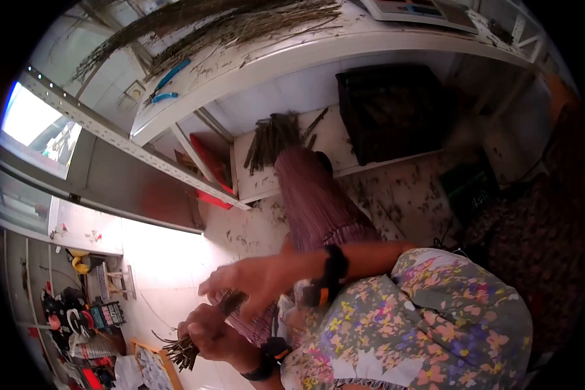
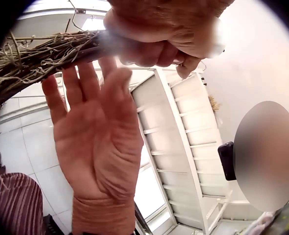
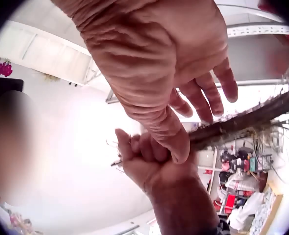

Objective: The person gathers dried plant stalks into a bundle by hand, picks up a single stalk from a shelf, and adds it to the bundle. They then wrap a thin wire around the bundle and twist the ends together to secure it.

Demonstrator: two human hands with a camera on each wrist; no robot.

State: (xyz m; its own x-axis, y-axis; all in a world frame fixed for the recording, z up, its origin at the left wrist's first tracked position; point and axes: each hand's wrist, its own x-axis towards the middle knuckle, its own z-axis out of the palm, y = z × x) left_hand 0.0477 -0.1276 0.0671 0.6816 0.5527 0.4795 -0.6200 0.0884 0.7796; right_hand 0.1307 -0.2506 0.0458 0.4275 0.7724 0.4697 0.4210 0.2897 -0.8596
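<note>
My left hand grips a bundle of thin dry twigs, its fingers curled round the stems. In the left wrist view the tangled twigs run out to the left from this fist. My right hand is beside the left one, with its fingers extended along the bundle. The right wrist view shows the right palm spread, the fingertips right by the dark stems and the thumb close above the left fist. Part of the bundle is hidden behind the hands.
Long branches and blue-handled pruning shears lie on the white shelf. Below stand another twig bundle and a black crate. Plant bits litter the floor. Striped trouser legs reach toward the lower shelf.
</note>
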